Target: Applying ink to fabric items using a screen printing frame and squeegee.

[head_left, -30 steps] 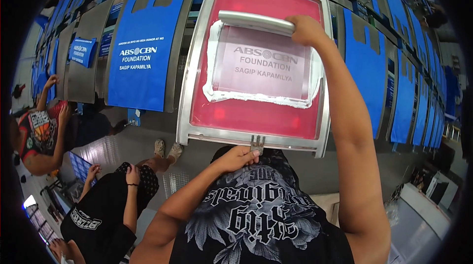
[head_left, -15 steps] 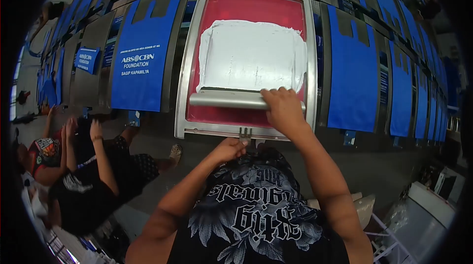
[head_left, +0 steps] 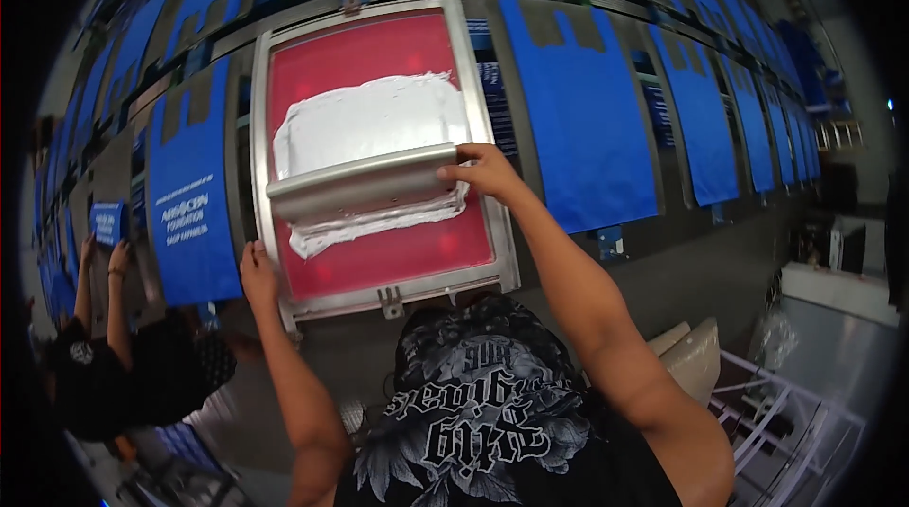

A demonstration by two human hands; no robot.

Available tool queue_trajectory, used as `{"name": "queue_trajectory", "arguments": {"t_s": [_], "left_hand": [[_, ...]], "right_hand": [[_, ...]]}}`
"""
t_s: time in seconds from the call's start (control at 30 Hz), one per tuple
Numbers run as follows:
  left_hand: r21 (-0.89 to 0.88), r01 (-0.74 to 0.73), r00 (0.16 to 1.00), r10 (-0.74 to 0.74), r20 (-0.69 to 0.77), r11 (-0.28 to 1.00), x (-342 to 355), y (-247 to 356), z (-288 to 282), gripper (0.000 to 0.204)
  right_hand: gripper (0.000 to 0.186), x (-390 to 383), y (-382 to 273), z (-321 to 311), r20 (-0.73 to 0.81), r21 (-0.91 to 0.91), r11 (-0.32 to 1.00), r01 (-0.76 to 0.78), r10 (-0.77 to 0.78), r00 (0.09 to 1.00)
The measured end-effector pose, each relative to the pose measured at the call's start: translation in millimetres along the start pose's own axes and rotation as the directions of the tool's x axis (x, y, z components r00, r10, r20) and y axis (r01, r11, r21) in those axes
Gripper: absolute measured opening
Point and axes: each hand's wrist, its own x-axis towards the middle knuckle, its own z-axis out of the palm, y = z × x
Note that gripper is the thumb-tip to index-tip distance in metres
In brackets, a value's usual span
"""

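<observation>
A screen printing frame (head_left: 481,152) with silver metal rails and red mesh (head_left: 398,266) lies in front of me. A patch of white ink (head_left: 379,116) covers the middle of the mesh. Across the ink lies a wide metal squeegee (head_left: 355,187), tilted, its right end higher in the picture. My right hand (head_left: 481,172) is closed on that right end, thumb on the near face. My left hand (head_left: 258,272) is at the frame's near left rail, its fingers bent against the edge. A metal bracket (head_left: 391,302) is fixed to the near rail.
Blue bags lie flat on dark boards on both sides, a printed one (head_left: 189,213) to the left and a plain one (head_left: 578,119) to the right. A co-worker's hands (head_left: 115,256) hold a small blue printed piece (head_left: 108,221) at far left. White metal bars (head_left: 776,403) stand at lower right.
The squeegee has moved away from me over the ink and tilted, with white ink now on its near side. My left hand has gone from the near bracket to the left rail. The view has shifted.
</observation>
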Motion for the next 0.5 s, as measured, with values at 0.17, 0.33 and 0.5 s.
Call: {"name": "queue_trajectory", "arguments": {"t_s": [0.17,0.33,0.5], "left_hand": [[-0.468,0.146,0.972,-0.037,0.234,0.872,8,2,9,0.056],[-0.455,0.115,0.975,-0.013,0.220,0.883,-60,83,16,0.054],[-0.565,0.054,0.948,0.136,0.288,0.823,-132,198,126,0.049]], "right_hand": [[0.042,-19,-22,-15,-0.058,-0.023,0.999,-0.038,0.037,0.998],[0.032,-66,-25,-108,-0.092,-0.062,0.998,0.018,-0.024,0.996],[0.038,-117,9,-259,-0.256,-0.055,0.998,0.009,-0.022,0.967]]}}
